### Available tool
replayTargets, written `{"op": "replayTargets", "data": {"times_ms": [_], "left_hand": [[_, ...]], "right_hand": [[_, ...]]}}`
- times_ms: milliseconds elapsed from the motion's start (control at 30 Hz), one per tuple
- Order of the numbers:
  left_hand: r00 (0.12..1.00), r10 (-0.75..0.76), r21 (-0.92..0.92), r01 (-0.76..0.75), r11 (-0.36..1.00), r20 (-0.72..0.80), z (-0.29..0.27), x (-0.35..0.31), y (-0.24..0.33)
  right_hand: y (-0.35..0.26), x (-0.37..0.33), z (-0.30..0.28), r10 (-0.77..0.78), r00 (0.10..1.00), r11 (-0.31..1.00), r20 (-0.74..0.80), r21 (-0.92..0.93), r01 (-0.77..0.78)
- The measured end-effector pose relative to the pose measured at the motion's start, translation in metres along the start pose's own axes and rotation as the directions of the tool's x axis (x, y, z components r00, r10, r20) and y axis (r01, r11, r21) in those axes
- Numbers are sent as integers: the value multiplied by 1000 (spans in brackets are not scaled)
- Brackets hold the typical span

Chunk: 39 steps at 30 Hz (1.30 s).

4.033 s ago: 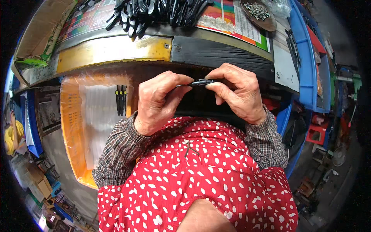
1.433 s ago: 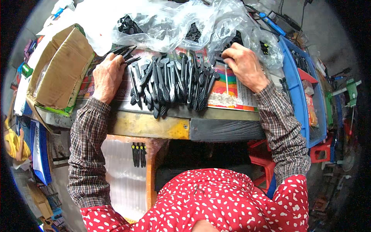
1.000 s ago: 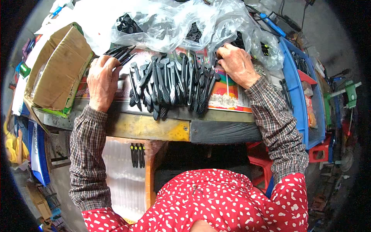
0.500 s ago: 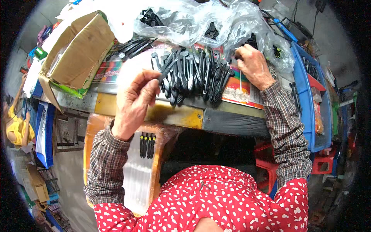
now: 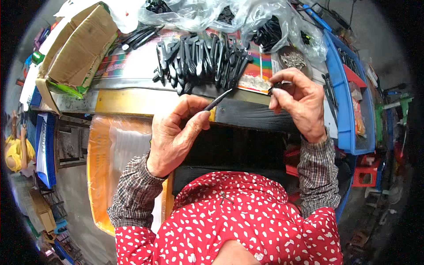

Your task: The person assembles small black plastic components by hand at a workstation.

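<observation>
My left hand (image 5: 179,132) is in front of the bench edge, thumb and fingers closed on a slim black piece (image 5: 217,100) whose narrow, pale end points up and to the right. To the right, my right hand (image 5: 302,99) pinches a small black part (image 5: 274,87), mostly hidden by the fingertips. The two held things are apart. Beyond the hands a dense pile of long black handle-like pieces (image 5: 198,62) lies on the bench. A round dish with small metal parts (image 5: 293,60) stands just behind my right hand.
Clear plastic bags (image 5: 198,15) with small black parts (image 5: 267,33) lie at the back. At left stands an open cardboard box (image 5: 79,53); at right, a blue crate (image 5: 349,106). Below left is an orange tray (image 5: 99,176) with a pale liner. A person in yellow (image 5: 17,152) is far left.
My right hand has come back from the plastic bag toward me, with a small black part in its fingers. My left hand has moved down and right, and its slim black piece now shows clearly.
</observation>
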<state>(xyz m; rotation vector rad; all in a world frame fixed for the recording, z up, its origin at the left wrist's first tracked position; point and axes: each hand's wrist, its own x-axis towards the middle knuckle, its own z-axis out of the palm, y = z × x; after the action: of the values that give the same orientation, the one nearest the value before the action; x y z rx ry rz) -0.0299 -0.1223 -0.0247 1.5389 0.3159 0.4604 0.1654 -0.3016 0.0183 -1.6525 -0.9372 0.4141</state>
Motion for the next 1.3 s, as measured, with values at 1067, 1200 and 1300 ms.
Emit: {"op": "replayTargets", "data": {"times_ms": [1067,1200,1300], "left_hand": [[861,488,491,-489,721,142,33,-17,-9],[829,540,501,-533,682,147,34,-17,-14],[815,558,495,-552,671,154,30,-15,-19]], "right_hand": [[0,-49,36,4,997,979,74,201,-19],[2,-52,34,9,994,979,105,202,-30],[7,-51,36,17,993,985,117,167,-37]]}}
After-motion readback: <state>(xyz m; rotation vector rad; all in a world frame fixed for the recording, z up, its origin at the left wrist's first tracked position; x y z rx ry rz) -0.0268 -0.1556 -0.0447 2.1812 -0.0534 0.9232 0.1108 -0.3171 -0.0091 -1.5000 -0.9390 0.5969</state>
